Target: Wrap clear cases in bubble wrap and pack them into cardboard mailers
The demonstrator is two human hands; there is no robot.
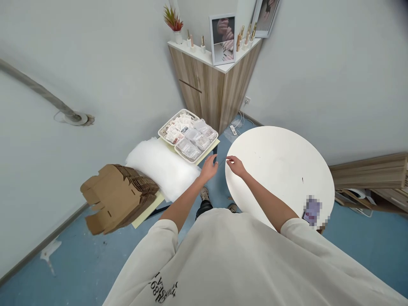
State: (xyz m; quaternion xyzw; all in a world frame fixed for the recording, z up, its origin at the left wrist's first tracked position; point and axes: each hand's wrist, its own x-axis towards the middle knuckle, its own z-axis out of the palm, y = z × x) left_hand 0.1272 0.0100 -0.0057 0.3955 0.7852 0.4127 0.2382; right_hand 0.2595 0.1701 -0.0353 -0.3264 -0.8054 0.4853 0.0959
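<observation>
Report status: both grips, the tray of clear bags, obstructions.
Left grip empty, near the tray of clear bags. Right grip empty, at the edge of the round table. Tray untouched. No obstruction seen between left grip and tray.

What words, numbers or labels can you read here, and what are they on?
"89": on the shirt.
"SEA": same print; its other characters are too warped to read surely.
Packets: print too small to read.
Purple item on the round table: too blurred.
</observation>
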